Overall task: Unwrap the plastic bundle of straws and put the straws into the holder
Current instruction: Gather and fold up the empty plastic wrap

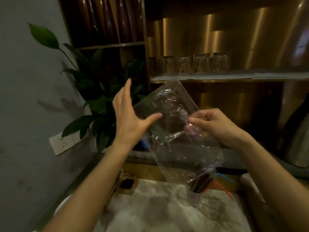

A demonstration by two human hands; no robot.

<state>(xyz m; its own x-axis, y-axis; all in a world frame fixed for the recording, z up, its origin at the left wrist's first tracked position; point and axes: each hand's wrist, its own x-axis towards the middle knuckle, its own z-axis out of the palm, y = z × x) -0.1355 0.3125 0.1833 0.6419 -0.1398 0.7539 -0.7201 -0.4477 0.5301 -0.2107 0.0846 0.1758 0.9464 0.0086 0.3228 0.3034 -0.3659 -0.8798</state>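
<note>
Plastic wrap (180, 148) hangs crumpled above holder (194, 196), lower end draped over dark straws (200, 181) standing in holder. Right hand (215, 124), above holder, pinches wrap's upper part. Left hand (130, 118), up-left of holder, fingers spread wide, grips nothing. Red straw (224, 190) sticks out right of holder. Likely near finish: wrap looks empty, needs discarding.

There are one left hand (128, 118), one right hand (215, 124) and one sheet of clear crinkled plastic wrap (180, 148) between them. Four clear drinking glasses (183, 64), blurred, seem to stand on the far shelf, and one green leafy plant (100, 101) stands far left. Near right are one blue bent straw (224, 177), one orange bent straw (224, 190) and one clear plastic holder (194, 196) of dark straws too blurred to count.
</note>
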